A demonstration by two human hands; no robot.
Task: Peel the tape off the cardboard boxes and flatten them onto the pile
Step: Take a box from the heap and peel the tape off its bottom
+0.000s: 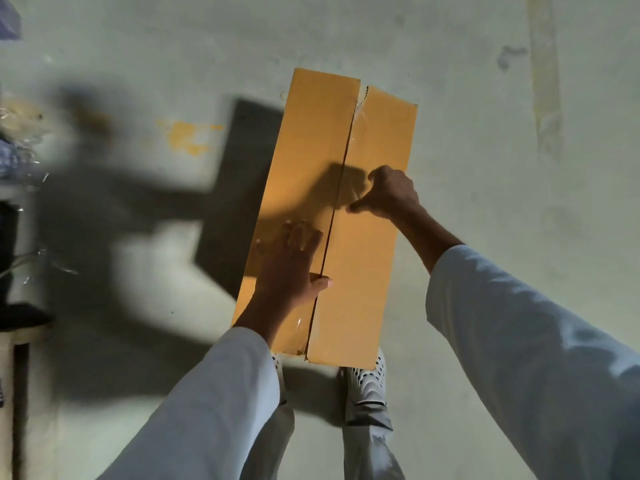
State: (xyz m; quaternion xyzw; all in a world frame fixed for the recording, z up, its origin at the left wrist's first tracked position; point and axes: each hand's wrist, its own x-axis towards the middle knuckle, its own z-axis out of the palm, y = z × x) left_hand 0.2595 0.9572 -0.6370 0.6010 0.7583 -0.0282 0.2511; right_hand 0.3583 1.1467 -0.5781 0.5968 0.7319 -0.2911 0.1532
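Observation:
A long tan cardboard box [367, 271] stands in front of me, its two top flaps meeting at a central seam that has split open. Clear tape [360, 107] still clings to the seam at the far end, and more shines at the near end [300, 323]. My left hand [294, 261] lies flat on the left flap with fingers spread and the thumb hooked into the seam. My right hand [389, 192] hovers over the seam farther along, fingers curled and thumb pointing left, pinching what looks like a faint strip of clear tape.
The bare concrete floor [485, 168] carries a yellow stain [187, 135]. Crumpled clear plastic and bags [20, 143] lie at the left edge beside dark objects [14, 258]. My white shoes [367, 379] stand right under the box's near end.

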